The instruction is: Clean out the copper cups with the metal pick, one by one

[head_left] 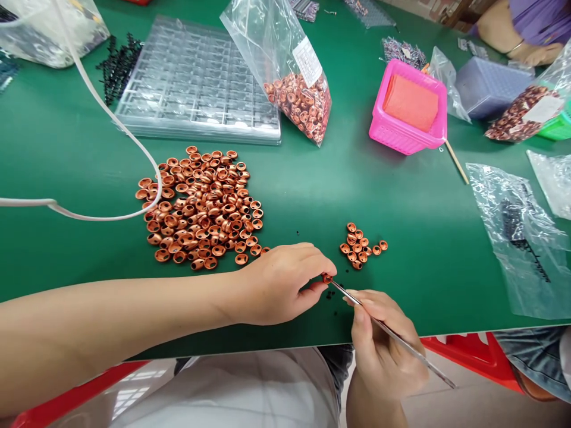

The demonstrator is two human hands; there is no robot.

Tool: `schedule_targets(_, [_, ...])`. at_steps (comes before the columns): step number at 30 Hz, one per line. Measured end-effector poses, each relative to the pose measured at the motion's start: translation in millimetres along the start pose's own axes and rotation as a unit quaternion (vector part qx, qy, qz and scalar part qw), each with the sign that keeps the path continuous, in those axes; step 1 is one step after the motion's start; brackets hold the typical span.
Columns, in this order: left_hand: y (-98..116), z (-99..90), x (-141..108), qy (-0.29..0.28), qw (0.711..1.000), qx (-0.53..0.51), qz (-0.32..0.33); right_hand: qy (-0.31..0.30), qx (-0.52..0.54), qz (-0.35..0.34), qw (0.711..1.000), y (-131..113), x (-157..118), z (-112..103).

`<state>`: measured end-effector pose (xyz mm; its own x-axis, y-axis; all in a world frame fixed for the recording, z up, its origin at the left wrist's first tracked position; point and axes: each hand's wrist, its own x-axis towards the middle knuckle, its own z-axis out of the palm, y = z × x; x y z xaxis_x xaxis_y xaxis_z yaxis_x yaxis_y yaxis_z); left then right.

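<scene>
Between thumb and index finger, my left hand (285,284) pinches a small copper-coloured cup (327,278). My right hand (386,342) is closed around a thin metal tool (401,342), whose tip meets that cup. Several tiny black pieces (330,294) lie on the green table (303,178) just below the fingertips. A small cluster of copper cups (357,246) rests above my right hand. Beyond my left forearm spreads a large pile of similar cups (205,208), each with a dark hole.
Stacked clear trays (196,83) stand behind the pile, beside a bag of copper cups (298,101). A pink basket (408,107) sits back right. A white cable (107,113) loops at left. Plastic bags (521,249) lie at right. Another person's arm (504,30) rests at the far right.
</scene>
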<state>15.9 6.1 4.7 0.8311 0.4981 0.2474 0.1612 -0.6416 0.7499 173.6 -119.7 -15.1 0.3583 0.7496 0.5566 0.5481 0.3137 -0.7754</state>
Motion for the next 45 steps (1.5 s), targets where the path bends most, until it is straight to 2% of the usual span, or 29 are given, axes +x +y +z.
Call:
schedule_targets(21, [-1.6, 0.9, 0.9, 0.008, 1.000, 0.008, -0.007, -0.055, 0.004, -0.038, 0.998, 0.5, 1.0, -2.6])
schedule_targets(37, [-3.4, 1.2, 1.1, 0.008, 1.000, -0.001, -0.006, -0.054, 0.001, -0.057, 0.997, 0.2, 1.9, -4.6])
schedule_targets(45, [-3.2, 0.2, 0.5, 0.002, 1.000, -0.004, -0.003, -0.048, 0.008, -0.043, 0.998, 0.2, 0.3, -3.0])
